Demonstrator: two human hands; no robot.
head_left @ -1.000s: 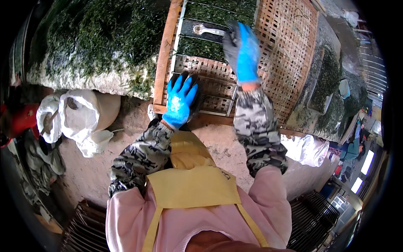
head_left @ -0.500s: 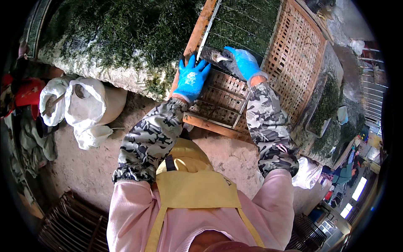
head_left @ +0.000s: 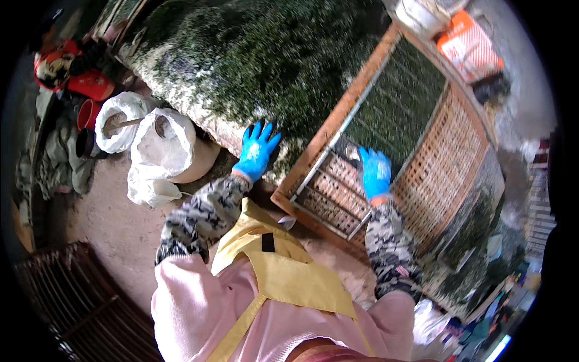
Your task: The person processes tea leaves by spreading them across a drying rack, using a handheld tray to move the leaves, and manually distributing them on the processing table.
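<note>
My left hand (head_left: 256, 152), in a blue glove, is spread open at the near edge of a heap of dark green, seaweed-like strands (head_left: 265, 66), left of a wooden frame (head_left: 338, 116). My right hand (head_left: 375, 174), gloved alike, is bent over a thin pale inner rack (head_left: 321, 161) with crossbars, lying in the frame. By its fingertips is a small grey, flat piece (head_left: 350, 149); the fingers partly hide it, and its kind is unclear. Green strands (head_left: 395, 99) cover the rack's far part; its near part shows the bare woven mat (head_left: 443, 166) beneath.
White-lined buckets (head_left: 163, 142) stand at left, near red and black buckets (head_left: 88, 114). A person in red (head_left: 66, 69) sits at far left. A metal rack (head_left: 84, 301) is at lower left. An orange-and-white container (head_left: 470, 47) and a pale bucket (head_left: 421, 17) stand beyond the frame.
My view has turned, bringing the person and the orange container into sight. My left hand has left the frame's left rail for the heap's edge. My right hand remains over the inner rack.
</note>
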